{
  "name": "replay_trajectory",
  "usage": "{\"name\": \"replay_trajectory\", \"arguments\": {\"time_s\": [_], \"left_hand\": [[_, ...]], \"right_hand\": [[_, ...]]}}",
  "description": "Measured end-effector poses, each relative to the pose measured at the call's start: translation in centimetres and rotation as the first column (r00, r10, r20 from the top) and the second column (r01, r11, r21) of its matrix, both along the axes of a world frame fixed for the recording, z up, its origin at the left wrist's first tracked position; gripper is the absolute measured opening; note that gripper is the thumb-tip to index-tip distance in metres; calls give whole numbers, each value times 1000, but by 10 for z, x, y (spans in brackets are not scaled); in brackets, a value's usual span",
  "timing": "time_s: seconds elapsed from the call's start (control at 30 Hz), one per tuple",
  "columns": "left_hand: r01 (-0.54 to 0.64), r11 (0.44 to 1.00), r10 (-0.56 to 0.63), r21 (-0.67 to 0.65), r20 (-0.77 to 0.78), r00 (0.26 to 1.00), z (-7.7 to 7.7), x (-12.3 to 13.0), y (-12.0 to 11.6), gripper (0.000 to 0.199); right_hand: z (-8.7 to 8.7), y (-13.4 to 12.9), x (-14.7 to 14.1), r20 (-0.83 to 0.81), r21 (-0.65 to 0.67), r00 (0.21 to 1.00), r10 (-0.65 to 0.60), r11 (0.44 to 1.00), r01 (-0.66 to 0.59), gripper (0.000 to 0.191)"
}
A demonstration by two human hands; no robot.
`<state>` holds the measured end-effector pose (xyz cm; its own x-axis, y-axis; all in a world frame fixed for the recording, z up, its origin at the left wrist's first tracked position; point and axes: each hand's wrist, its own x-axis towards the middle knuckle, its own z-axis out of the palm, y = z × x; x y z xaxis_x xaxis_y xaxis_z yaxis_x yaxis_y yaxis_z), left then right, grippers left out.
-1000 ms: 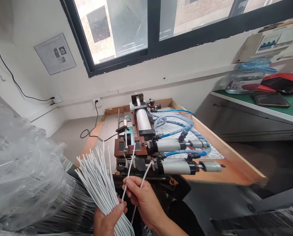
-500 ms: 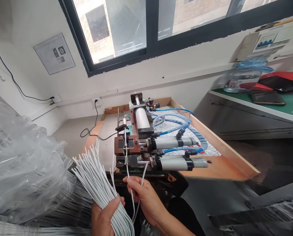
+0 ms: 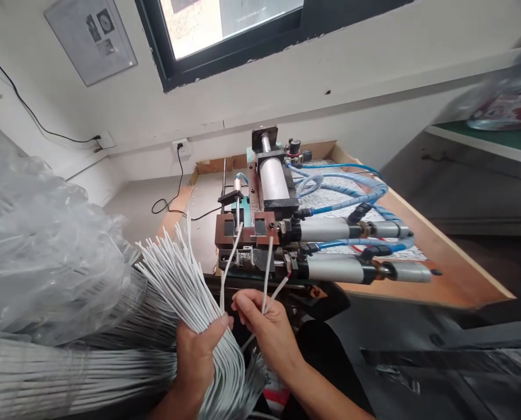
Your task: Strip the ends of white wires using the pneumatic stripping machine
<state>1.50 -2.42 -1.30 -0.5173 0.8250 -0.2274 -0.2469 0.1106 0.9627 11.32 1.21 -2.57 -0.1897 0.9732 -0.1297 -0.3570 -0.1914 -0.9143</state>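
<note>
My left hand (image 3: 201,350) is wrapped round a thick bundle of white cables (image 3: 184,291), whose cut ends fan out up and to the left. One cable (image 3: 229,265) stands apart from the bundle beside that hand's thumb and leans towards the machine. My right hand (image 3: 273,332) has its fingers closed on white cables. One cable (image 3: 268,274) rises from it towards the machine jaws, and another (image 3: 280,287) with a reddish tip slants to the right. Just beyond both hands is a pneumatic wire stripping machine (image 3: 247,230), its brown jaw blocks apart.
Silver air cylinders (image 3: 330,267) and blue hoses (image 3: 374,189) fill the right of the machine. A wooden-edged tray (image 3: 465,268) surrounds it. Plastic-wrapped cable bundles (image 3: 76,373) lie at the left. A green-topped shelf (image 3: 505,137) stands at the right.
The machine's jaw blocks have opened. The cable that ran into them is out, and my right hand has drawn back slightly from the machine. The camera view has tilted down and left.
</note>
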Motion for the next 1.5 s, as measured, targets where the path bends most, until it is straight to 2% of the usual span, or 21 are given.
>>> {"name": "replay_trajectory", "arguments": {"time_s": [0.07,0.2,0.3,0.43,0.6,0.73,0.93,1.13,1.27,1.37,1.5], "left_hand": [[20,1000,-20,13,16,1000,-2,-2,2,18],[112,991,-110,78,-38,993,-4,-4,6,21],[120,989,-116,92,-38,992,-4,-5,9,16],[51,996,-58,67,99,993,0,-6,12,16],[-18,998,7,61,174,985,10,-8,18,21],[-23,996,9,83,170,985,15,-9,23,22],[-44,991,20,126,183,983,24,-6,28,23],[-21,990,-2,143,162,987,25,-6,30,22],[-6,989,-17,149,149,989,24,-5,29,20],[-6,993,-10,121,134,991,19,-3,27,21],[60,994,-66,92,64,996,7,-4,23,17]], "right_hand": [[-1,1,-1,8,6,1000,10,1000,-10,17],[0,5,0,29,114,999,31,993,-34,13],[1,7,1,-13,27,1000,-7,1000,8,16],[-2,9,2,-48,-101,999,-15,995,10,24],[-3,12,4,-45,-109,998,36,993,-41,25],[-1,18,2,-106,-142,994,-30,990,15,24],[7,26,0,-296,-327,941,-162,943,60,24],[11,31,-1,-424,-447,885,-191,894,-21,23],[9,32,-3,-469,-448,866,-176,892,-61,22],[10,30,-3,-433,-417,890,-143,907,-57,22],[15,26,-3,-261,-233,963,-63,972,1,25]]}}
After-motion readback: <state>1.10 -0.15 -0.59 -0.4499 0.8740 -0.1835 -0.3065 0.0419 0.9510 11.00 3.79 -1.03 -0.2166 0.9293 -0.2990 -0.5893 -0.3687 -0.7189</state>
